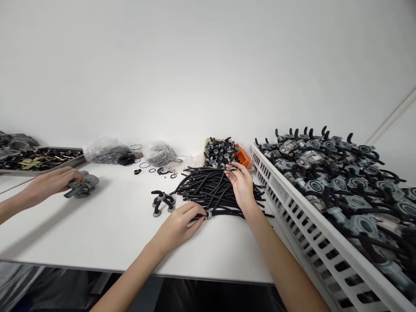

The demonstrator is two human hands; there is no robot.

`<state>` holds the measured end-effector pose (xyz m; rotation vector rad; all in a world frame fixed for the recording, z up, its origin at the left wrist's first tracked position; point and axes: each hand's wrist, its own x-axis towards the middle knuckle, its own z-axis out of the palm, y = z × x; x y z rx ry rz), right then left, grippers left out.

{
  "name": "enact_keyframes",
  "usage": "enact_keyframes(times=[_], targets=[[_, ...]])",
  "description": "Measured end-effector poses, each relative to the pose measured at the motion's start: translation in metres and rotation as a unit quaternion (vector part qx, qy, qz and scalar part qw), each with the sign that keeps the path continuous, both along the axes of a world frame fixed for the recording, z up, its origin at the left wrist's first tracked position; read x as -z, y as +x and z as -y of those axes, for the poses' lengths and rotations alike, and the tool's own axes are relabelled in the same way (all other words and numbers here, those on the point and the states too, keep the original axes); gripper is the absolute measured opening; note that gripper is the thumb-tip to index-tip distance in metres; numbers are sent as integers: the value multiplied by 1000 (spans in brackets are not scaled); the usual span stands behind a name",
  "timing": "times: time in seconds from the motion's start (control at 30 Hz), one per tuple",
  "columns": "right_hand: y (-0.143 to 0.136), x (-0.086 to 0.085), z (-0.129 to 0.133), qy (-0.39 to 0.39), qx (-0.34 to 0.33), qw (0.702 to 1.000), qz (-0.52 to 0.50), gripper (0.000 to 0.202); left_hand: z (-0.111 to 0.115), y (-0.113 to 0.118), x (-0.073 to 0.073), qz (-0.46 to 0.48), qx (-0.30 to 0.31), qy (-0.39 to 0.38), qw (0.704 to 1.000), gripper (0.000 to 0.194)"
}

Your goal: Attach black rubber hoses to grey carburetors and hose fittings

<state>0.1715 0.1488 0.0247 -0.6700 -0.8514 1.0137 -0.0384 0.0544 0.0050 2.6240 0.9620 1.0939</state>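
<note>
My left hand (182,223) is closed at the near edge of a pile of black rubber hoses (208,186). Its thumb and fingers pinch a small black elbow fitting with a grey round cap (208,214). Over the pile's far right side, my right hand (241,184) is raised with its fingertips pinched on a dark, thin piece that looks like a hose end, partly hidden by the fingers. Several loose elbow fittings (159,203) with grey caps lie to the left of the hoses.
Along the right stands a white slatted crate (312,225) heaped with carburetors (344,182). A yellow bin of capped elbows (219,151) and an orange bin (243,157) sit behind the hoses. At left, another person's hand (61,180) holds a carburetor (83,185). Plastic bags (105,149) lie at the back.
</note>
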Motion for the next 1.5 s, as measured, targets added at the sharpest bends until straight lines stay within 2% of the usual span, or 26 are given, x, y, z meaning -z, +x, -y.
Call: enact_keyframes(times=[0.13,0.27,0.37,0.43,0.5,0.53,0.6,0.63,0.7,0.83,0.93,1.07,1.1,1.23,1.33,1.43,1.5], targets=[[7,-1,9,18,-1,1000,7,27,0,14,7,-51,25,-71,996,16],[12,2,6,24,2,1000,-16,28,0,19,12,-90,8,-78,993,23],[14,7,2,14,17,1000,-11,27,5,8,8,-64,-8,-69,996,34],[14,10,0,18,33,999,2,27,10,-10,4,-22,-40,-28,999,32],[14,11,-1,27,50,998,16,27,15,-36,0,38,-108,43,992,24],[14,12,-1,31,58,998,22,27,16,-50,-2,62,-166,84,981,17],[13,12,-1,35,69,996,38,27,18,-80,-7,94,-305,130,939,11],[13,12,-1,37,73,996,47,27,17,-94,-10,109,-374,117,914,13],[12,12,0,42,78,994,69,27,13,-118,-16,109,-467,60,875,19],[11,13,1,48,85,990,104,26,3,-157,-22,-9,-532,-49,845,35],[11,15,1,52,92,987,119,25,-5,-182,-18,-131,-552,-92,818,47],[12,15,0,53,94,986,129,25,-21,-202,-5,-207,-489,-147,835,47],[12,15,0,51,94,986,131,25,-27,-204,-3,-210,-492,-159,830,48],[12,15,1,48,91,985,135,25,-42,-194,0,-180,-575,-188,776,46],[12,14,2,48,90,986,135,24,-37,-183,-13,-147,-573,-174,788,41],[11,12,3,45,88,986,135,24,-21,-176,-36,-137,-523,-102,835,36],[11,12,3,44,88,986,135,24,-8,-173,-51,-128,-529,-70,836,34]])
